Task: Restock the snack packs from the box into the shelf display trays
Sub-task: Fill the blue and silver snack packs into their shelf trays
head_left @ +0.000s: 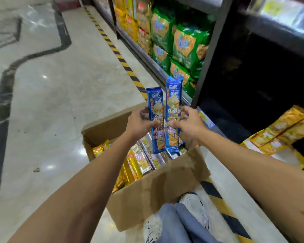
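Note:
An open cardboard box stands on the floor in front of me, holding several yellow and gold snack packs. Above it, I hold two long blue snack packs upright, side by side. My left hand grips the left blue pack around its middle. My right hand grips the right blue pack, which stands a little higher. To the right, a yellow display tray on the dark low shelf holds gold packs lying flat.
Shelves on the right carry green snack bags and yellow packs further back. A black-and-yellow hazard stripe runs along the shelf base. A dark shelf upright stands just beyond the blue packs. My knee in jeans is beside the box.

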`<state>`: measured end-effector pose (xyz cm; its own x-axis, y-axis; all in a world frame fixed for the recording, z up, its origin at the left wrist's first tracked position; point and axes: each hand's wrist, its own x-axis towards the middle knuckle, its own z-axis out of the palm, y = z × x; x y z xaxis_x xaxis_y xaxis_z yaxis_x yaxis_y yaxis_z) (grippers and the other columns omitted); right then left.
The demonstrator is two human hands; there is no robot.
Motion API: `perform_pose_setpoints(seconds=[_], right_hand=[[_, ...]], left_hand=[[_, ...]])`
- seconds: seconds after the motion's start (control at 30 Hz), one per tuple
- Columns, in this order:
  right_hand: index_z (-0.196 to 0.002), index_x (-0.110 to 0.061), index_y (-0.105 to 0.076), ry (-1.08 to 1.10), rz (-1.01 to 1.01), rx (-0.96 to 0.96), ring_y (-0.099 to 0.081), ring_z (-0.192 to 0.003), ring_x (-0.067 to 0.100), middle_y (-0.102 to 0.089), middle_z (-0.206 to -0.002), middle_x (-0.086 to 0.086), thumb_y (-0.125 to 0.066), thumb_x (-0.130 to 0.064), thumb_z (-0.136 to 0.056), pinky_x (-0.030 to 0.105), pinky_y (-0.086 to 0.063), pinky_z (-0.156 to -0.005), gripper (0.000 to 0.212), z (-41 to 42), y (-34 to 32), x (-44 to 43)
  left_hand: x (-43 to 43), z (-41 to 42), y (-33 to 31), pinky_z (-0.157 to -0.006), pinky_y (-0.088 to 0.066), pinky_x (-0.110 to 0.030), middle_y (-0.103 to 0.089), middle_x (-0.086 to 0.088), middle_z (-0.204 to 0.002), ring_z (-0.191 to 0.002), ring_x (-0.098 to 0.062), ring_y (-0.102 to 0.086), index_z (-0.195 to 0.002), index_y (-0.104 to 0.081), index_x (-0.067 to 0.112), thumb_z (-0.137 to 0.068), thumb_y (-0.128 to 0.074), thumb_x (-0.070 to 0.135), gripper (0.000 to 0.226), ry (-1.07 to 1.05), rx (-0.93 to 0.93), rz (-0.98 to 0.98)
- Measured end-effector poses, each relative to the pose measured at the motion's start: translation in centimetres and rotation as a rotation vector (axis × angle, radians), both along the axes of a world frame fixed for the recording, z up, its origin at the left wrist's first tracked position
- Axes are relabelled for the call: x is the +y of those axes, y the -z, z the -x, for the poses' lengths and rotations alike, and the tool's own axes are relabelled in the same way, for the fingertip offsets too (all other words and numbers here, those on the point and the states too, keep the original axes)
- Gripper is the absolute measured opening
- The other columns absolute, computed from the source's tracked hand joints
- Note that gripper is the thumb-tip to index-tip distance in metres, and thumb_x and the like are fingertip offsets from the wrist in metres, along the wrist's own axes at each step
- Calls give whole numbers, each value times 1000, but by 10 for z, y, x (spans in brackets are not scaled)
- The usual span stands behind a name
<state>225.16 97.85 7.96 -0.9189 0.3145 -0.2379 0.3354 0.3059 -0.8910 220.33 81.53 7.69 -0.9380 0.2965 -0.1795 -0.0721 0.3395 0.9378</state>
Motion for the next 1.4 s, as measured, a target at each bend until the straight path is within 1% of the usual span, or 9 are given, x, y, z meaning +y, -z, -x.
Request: perform_pose_setpoints(seconds=[0.1,0.2,0.3,0.4,0.57,0.77,1.1,1.23,1.4], right_hand=[[-116,-7,-52,16,-32,36,-60,-99,40,-61,-105,27,-73,-5,-78,40,-54,-81,43,-35,-46,-4],[-124,-4,-50,21,-85,90,-65,-90,21,-65,-107,12,-71,0,-79,11,-50,-59,50,-69,-86,-5],[-111,-11,-53,35,-135,147,-58,-75,4,-60,-90,-1,-70,0,-79,3,-44,-53,38,-110,-124,-5],[-101,-15,-53,111,-214,153,-52,-71,13,-54,-75,1,-73,-6,-78,9,-42,-56,32,-158,-157,3],[-114,-6,-53,278,-241,135,-57,-90,34,-55,-96,25,-72,-3,-78,48,-48,-87,41,-249,-192,29],[-117,-9,-55,475,-263,86,-53,-84,19,-56,-99,12,-75,-8,-76,28,-41,-70,45,-347,-199,66],[-103,-13,-56,746,-314,-15,-42,-59,6,-48,-82,-2,-76,0,-72,22,-39,-66,39,-502,-166,130],[-96,-16,-47,851,-273,-54,-44,-74,15,-46,-81,-3,-75,5,-71,19,-39,-59,43,-560,-142,149],[-114,-7,-54,1000,-227,-117,-48,-78,14,-52,-91,2,-73,3,-74,19,-39,-64,46,-628,-112,163]], left_hand=[[-7,-26,-45,-65,-57,-36,-68,-14,-104,-88,-24,-66,-118,-56,14,-73,-77,3,51,29,3,-24],[-6,-54,-89,-52,-50,-20,-67,-9,-96,-75,-14,-64,-108,-56,8,-73,-76,1,41,45,33,-41],[1,-87,-125,-52,-51,-21,-66,-4,-88,-71,-13,-63,-104,-59,4,-74,-77,2,35,112,70,-58],[16,-120,-151,-56,-52,-20,-66,-7,-92,-77,-17,-65,-109,-60,3,-75,-77,4,38,195,110,-85],[51,-182,-180,-49,-51,-13,-62,3,-79,-56,7,-63,-101,-57,5,-77,-72,-4,30,377,120,-161],[107,-241,-187,-52,-51,-18,-68,-7,-87,-58,0,-67,-102,-60,6,-76,-73,-4,31,559,99,-174],[216,-358,-160,-56,-52,-19,-70,-4,-81,-64,-6,-68,-95,-61,6,-65,-77,-11,38,912,19,-133],[255,-404,-143,-71,-58,-28,-71,1,-82,-76,-13,-67,-85,-64,17,-59,-82,-9,41,1019,38,-102],[299,-461,-121,-63,-57,-24,-70,-7,-80,-69,-16,-68,-85,-62,13,-62,-77,-15,39,1166,-7,-81]])
